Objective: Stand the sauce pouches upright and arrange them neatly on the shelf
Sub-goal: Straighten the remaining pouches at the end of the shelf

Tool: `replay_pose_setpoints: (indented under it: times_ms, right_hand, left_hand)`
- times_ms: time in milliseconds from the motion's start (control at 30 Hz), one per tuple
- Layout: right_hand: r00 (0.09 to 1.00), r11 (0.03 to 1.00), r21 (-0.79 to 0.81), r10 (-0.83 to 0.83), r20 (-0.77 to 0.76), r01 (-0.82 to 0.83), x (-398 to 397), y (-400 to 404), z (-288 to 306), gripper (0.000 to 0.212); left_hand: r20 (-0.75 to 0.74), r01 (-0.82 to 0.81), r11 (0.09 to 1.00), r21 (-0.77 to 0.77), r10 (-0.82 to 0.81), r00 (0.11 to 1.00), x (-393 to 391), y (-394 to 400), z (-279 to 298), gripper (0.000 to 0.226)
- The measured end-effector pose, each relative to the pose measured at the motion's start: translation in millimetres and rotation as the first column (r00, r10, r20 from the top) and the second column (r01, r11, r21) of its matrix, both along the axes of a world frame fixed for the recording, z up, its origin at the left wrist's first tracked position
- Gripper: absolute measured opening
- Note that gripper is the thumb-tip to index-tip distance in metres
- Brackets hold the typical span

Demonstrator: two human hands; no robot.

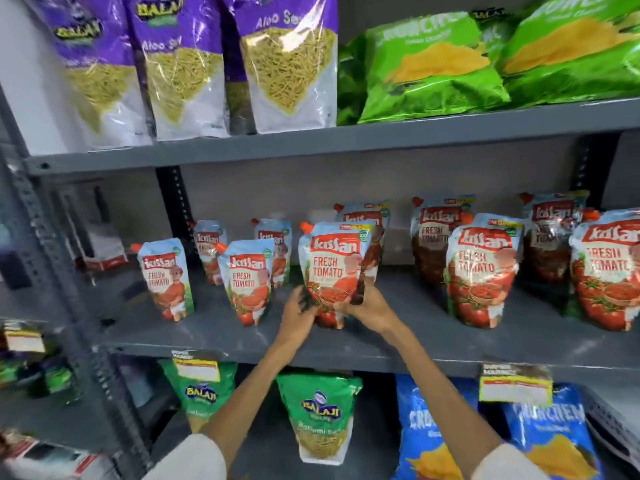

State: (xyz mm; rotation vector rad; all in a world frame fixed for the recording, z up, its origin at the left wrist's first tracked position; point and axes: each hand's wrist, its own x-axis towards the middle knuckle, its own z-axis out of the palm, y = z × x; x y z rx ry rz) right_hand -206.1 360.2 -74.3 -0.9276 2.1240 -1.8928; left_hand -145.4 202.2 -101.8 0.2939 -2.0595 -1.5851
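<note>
With both my left hand [300, 311] and right hand [363, 303] gripping the base of one tomato sauce pouch [334, 271] at the middle of the shelf [450, 344], the other pouches already stood upright, so I judged little remained.

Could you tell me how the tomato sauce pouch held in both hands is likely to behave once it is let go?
The tomato sauce pouch looks soft-sided and full, so it probably sags if squeezed. Its bottom seems wider than its spouted top, so it likely stands, as its neighbours do. The glossy film may slip between the left hand and right hand.
</note>
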Motion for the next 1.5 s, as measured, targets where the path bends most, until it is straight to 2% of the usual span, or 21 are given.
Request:
replay_pose_setpoints:
  times_ms: [133,267,467,600,667,733,767,800,933,1033,1100,1167,1267,1367,1433,1500]
  right_hand:
    - [0.986,0.986,0.026,-0.165,0.004,0.164,-6.2,4.0,-7.6,0.061]
    - [0.976,0.975,0.061,-0.217,0.015,0.215,-20.2,27.0,-9.7,0.046]
    - [0.958,0.955,0.071,-0.287,-0.026,0.288,-34.6,62.0,-10.9,0.047]
    - [0.957,0.955,0.062,-0.289,-0.022,0.289,-33.2,68.8,-12.0,0.051]
    - [0.884,0.891,0.024,-0.445,-0.144,0.453,-22.9,66.1,-15.0,0.056]
    - [0.715,0.759,-0.111,-0.644,-0.270,0.641,-6.6,59.4,-18.1,0.048]
    - [0.660,0.719,-0.193,-0.692,-0.293,0.668,2.1,55.1,-18.5,0.040]
    - [0.654,0.718,-0.252,-0.695,-0.299,0.648,10.6,46.8,-18.5,0.033]
    - [0.790,0.856,-0.259,-0.515,-0.334,0.448,35.9,-1.5,-13.9,0.022]
    - [0.890,0.948,-0.159,-0.314,-0.331,0.275,49.5,-51.4,-12.9,0.018]
    - [0.940,0.980,-0.060,-0.199,-0.275,0.190,49.9,-86.3,-16.0,0.019]
    - [0.974,0.993,0.042,-0.101,-0.202,0.112,50.4,-118.9,-18.6,0.037]
    - [0.994,0.992,0.126,-0.007,-0.109,0.020,52.4,-162.6,-21.5,0.065]
    - [0.992,0.990,0.099,-0.093,-0.085,0.101,53.8,-190.6,-26.0,0.066]
    - [0.986,0.985,0.072,-0.152,-0.069,0.157,54.0,-201.6,-25.8,0.061]
    - [0.984,0.981,0.087,-0.171,-0.052,0.175,55.0,-202.3,-24.3,0.061]
  left_hand:
    - [0.069,0.148,0.989,-0.032,-0.145,0.987,-8.5,-5.7,-0.5,0.050]
    - [0.061,0.199,0.978,-0.069,-0.195,0.979,-12.6,11.4,-3.9,0.047]
    - [0.053,0.251,0.965,-0.080,-0.247,0.967,-33.6,46.0,-2.8,0.050]
    - [0.029,0.227,0.972,-0.058,-0.225,0.974,-36.6,53.6,-5.3,0.052]
    - [0.010,0.207,0.977,-0.050,-0.207,0.978,-31.4,51.8,-5.6,0.057]
    - [-0.046,0.158,0.984,-0.076,-0.162,0.986,-21.0,48.1,-4.8,0.058]
    - [-0.090,0.118,0.988,-0.095,-0.127,0.988,-15.0,46.4,-4.1,0.055]
    - [-0.141,0.064,0.993,-0.102,-0.078,0.987,-7.3,41.6,-4.3,0.049]
    - [-0.320,-0.164,0.986,-0.035,0.144,0.936,26.2,12.7,0.2,0.029]
    - [-0.419,-0.337,0.940,0.053,0.327,0.847,50.5,-31.7,2.2,0.034]
    - [-0.406,-0.411,0.908,0.079,0.406,0.819,63.1,-68.2,1.0,0.038]
    - [-0.346,-0.439,0.896,0.065,0.433,0.832,71.7,-104.3,-3.3,0.045]
    - [-0.176,-0.276,0.958,0.080,0.286,0.942,76.5,-150.9,-6.9,0.065]
    - [0.006,-0.022,0.999,0.036,0.022,1.000,67.2,-181.6,-6.4,0.077]
    - [0.078,0.092,0.994,-0.054,-0.088,0.993,59.4,-193.8,-3.9,0.070]
    - [0.085,0.126,0.983,-0.136,-0.115,0.990,53.4,-196.9,-2.7,0.055]
